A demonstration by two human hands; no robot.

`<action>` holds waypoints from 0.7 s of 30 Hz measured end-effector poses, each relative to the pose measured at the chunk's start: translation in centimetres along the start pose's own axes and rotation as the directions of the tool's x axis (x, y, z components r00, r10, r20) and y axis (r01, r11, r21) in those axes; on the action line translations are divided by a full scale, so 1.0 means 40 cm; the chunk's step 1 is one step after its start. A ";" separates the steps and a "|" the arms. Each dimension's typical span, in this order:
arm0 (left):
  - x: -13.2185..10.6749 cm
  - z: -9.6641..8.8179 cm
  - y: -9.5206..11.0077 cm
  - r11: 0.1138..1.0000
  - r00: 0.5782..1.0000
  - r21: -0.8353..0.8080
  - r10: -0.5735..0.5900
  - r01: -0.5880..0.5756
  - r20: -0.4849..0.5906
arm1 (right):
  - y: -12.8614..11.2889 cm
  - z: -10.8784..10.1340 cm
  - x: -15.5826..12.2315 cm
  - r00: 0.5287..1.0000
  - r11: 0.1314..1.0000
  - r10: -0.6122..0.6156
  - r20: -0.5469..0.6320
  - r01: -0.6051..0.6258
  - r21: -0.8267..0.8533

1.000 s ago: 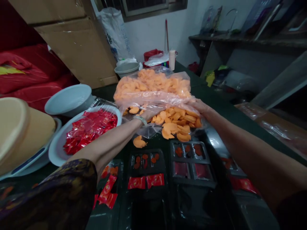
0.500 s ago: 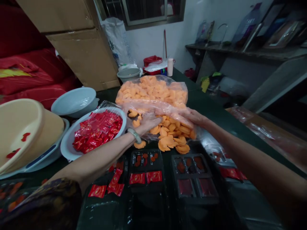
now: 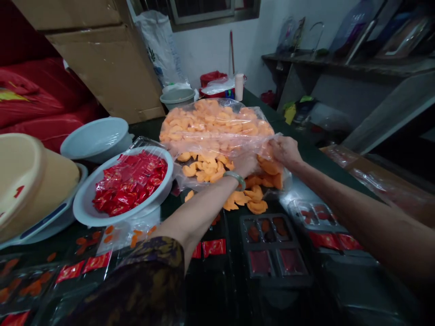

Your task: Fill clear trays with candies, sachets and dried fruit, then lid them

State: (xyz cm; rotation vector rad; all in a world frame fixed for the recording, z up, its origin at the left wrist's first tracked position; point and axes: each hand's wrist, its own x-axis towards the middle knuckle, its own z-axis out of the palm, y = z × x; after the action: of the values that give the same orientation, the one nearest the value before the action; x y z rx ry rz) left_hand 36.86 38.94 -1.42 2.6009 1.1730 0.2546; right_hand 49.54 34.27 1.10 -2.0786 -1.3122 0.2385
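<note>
Grips the edge of a big clear bag (image 3: pixel 217 141) with the right hand (image 3: pixel 284 151) and has the left hand (image 3: pixel 247 164) in at the mouth, right among loose orange pieces (image 3: pixel 208 170). Too blurry to tell that grip, tbh. Also see a pale bowl (image 3: pixel 84 202) heaped with red packets (image 3: pixel 132 181) off to the left, plus a filled dark tray (image 3: pixel 272 246) closer in.

Dim o/all, cool tint; corners v. dark, esp. lower R. Soft sheen on plastic bag (image 3: pixel 217 138), ctr. Wide-angle stretch nr edges; left hand (image 3: pixel 246 164) a bit blurred.
</note>
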 end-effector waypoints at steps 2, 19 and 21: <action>0.002 0.003 -0.009 1.000 0.999 -0.005 0.001 -0.001 -0.036 | 0.000 0.000 -0.011 0.999 1.000 0.025 -0.043 -0.025 -0.011; -0.173 -0.230 -0.099 0.777 0.980 -0.623 -0.181 0.090 -0.084 | -0.026 -0.144 -0.176 0.973 0.988 0.076 -0.216 -0.103 -0.118; -0.198 -0.244 -0.104 0.661 0.972 -0.744 -0.223 0.100 -0.068 | -0.057 -0.159 -0.224 0.972 0.993 0.029 -0.232 -0.055 -0.103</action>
State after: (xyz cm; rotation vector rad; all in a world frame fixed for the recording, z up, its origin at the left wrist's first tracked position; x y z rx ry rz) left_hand 26.10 37.31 6.11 1.7654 1.0406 0.7365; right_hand 46.57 24.48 5.70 -2.1532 -1.1647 -0.0572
